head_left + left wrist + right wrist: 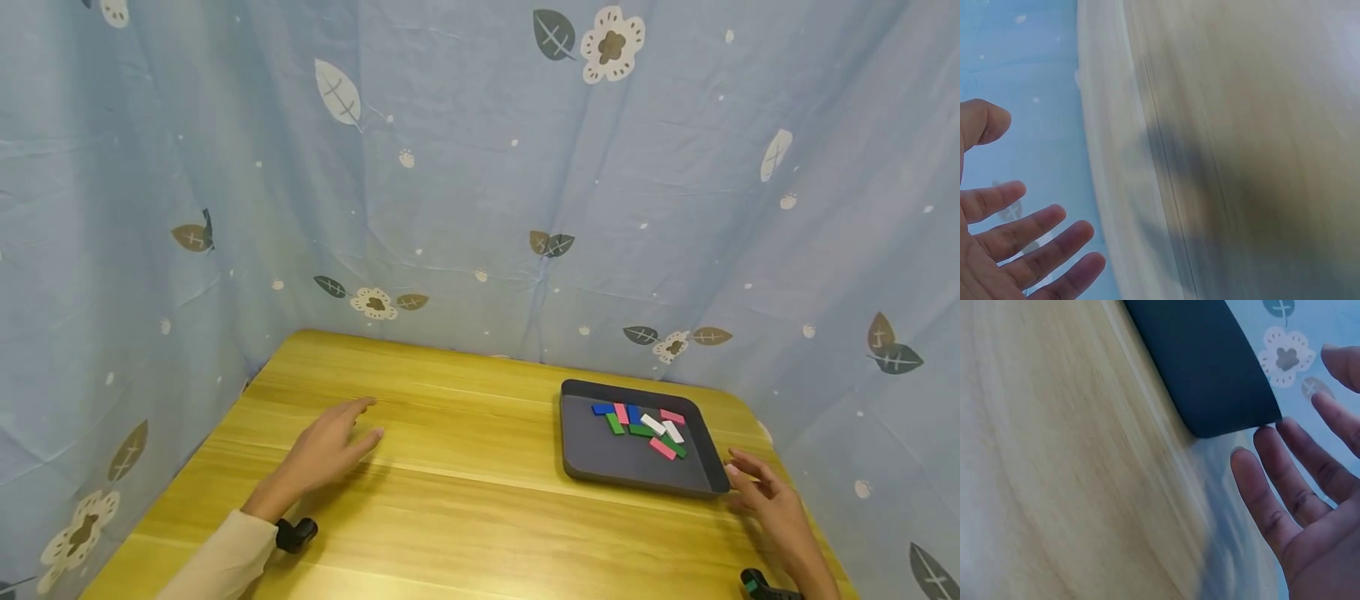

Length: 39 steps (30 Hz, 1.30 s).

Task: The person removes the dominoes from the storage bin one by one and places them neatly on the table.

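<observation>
A dark grey tray (600, 462) lies on the right side of the wooden table, and several small flat blocks (652, 424) in blue, pink, green and white are scattered inside it. My right hand (772, 504) is at the tray's near right corner, fingers spread and fingertips right at the outer wall. The right wrist view shows the tray's dark side (1204, 369) with the fingers (1282, 481) beside its end. Over the left part of the table is my left hand (330, 450), holding nothing, its fingers (1047, 250) extended and apart.
The yellowish wooden table (465, 517) has a rounded far edge. A blue curtain (465, 167) with leaf and flower prints hangs behind it and along both sides. Black wrist devices (296, 535) are worn on both wrists.
</observation>
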Each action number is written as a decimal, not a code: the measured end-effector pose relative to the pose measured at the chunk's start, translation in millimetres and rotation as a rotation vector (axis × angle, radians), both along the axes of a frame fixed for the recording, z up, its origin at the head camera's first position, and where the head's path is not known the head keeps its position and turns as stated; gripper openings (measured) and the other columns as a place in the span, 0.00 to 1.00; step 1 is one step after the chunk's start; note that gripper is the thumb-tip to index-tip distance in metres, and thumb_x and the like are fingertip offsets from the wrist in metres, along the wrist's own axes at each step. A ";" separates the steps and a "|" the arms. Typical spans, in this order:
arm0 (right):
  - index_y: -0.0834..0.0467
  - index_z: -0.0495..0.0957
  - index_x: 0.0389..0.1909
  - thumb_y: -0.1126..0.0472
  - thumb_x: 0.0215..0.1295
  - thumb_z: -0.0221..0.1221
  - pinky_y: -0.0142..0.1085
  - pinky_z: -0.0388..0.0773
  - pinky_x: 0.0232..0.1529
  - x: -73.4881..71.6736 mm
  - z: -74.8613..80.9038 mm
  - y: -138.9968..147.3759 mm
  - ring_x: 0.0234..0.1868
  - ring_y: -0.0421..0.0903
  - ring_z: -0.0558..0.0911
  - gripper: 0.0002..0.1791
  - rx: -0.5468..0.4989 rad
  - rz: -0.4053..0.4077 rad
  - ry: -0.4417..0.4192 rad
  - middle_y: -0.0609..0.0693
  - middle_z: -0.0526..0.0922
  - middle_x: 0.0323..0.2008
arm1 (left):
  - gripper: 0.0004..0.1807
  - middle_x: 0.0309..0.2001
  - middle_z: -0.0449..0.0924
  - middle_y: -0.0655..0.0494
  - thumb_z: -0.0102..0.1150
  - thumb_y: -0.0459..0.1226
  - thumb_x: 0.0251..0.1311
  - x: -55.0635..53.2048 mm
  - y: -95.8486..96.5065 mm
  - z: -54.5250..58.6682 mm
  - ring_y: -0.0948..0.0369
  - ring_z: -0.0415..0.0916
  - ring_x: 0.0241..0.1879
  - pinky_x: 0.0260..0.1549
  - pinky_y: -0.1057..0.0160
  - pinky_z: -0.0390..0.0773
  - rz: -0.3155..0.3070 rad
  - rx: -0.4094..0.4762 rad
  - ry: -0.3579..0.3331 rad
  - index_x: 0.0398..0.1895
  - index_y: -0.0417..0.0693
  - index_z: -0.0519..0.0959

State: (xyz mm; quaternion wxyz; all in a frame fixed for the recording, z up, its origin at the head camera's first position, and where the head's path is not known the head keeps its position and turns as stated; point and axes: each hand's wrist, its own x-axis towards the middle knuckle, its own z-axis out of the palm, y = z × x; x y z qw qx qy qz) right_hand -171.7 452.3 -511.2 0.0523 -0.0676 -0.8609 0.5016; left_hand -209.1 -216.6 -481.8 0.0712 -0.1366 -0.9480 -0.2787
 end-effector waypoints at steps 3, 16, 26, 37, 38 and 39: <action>0.62 0.59 0.78 0.42 0.78 0.54 0.38 0.84 0.42 -4.0 -4.6 1.8 0.44 0.30 0.80 0.39 -0.047 -0.013 -0.036 0.26 0.71 0.51 | 0.38 0.69 0.73 0.44 0.51 0.61 0.73 -1.5 8.4 -0.5 0.42 0.72 0.65 0.57 0.36 0.72 -0.003 0.020 -0.016 0.74 0.46 0.69; 0.57 0.64 0.77 0.38 0.74 0.56 0.34 0.82 0.41 -7.6 -22.7 14.0 0.42 0.30 0.79 0.40 -0.141 -0.079 -0.119 0.24 0.71 0.50 | 0.39 0.71 0.71 0.49 0.40 0.66 0.75 -12.8 45.5 -9.2 0.46 0.71 0.67 0.61 0.37 0.69 -0.022 0.083 -0.075 0.77 0.52 0.67; 0.57 0.66 0.76 0.45 0.77 0.57 0.30 0.80 0.40 -15.6 -34.5 7.8 0.43 0.34 0.79 0.34 -0.222 -0.027 -0.011 0.26 0.74 0.52 | 0.34 0.67 0.75 0.46 0.40 0.62 0.78 -23.3 77.5 -8.2 0.48 0.78 0.59 0.55 0.39 0.75 -0.108 0.156 -0.119 0.78 0.58 0.65; 0.59 0.60 0.79 0.42 0.78 0.53 0.30 0.80 0.43 -15.1 -38.2 12.7 0.48 0.26 0.75 0.38 -0.116 0.008 -0.030 0.26 0.68 0.55 | 0.34 0.68 0.74 0.54 0.41 0.64 0.76 -40.5 114.7 -2.7 0.54 0.80 0.55 0.53 0.46 0.77 -0.204 0.185 -0.127 0.77 0.61 0.66; 0.59 0.60 0.79 0.42 0.78 0.53 0.30 0.80 0.43 -15.6 -38.5 12.7 0.48 0.26 0.75 0.38 -0.115 0.006 -0.024 0.26 0.68 0.55 | 0.34 0.67 0.74 0.54 0.41 0.64 0.76 -42.8 118.3 -2.0 0.55 0.80 0.53 0.52 0.46 0.78 -0.217 0.190 -0.126 0.77 0.60 0.66; 0.58 0.61 0.79 0.42 0.78 0.54 0.30 0.80 0.43 -16.3 -38.8 12.6 0.48 0.27 0.76 0.38 -0.123 0.005 -0.022 0.26 0.68 0.55 | 0.34 0.66 0.75 0.52 0.43 0.63 0.76 -44.8 121.9 -1.1 0.55 0.80 0.52 0.50 0.47 0.78 -0.232 0.201 -0.124 0.77 0.59 0.66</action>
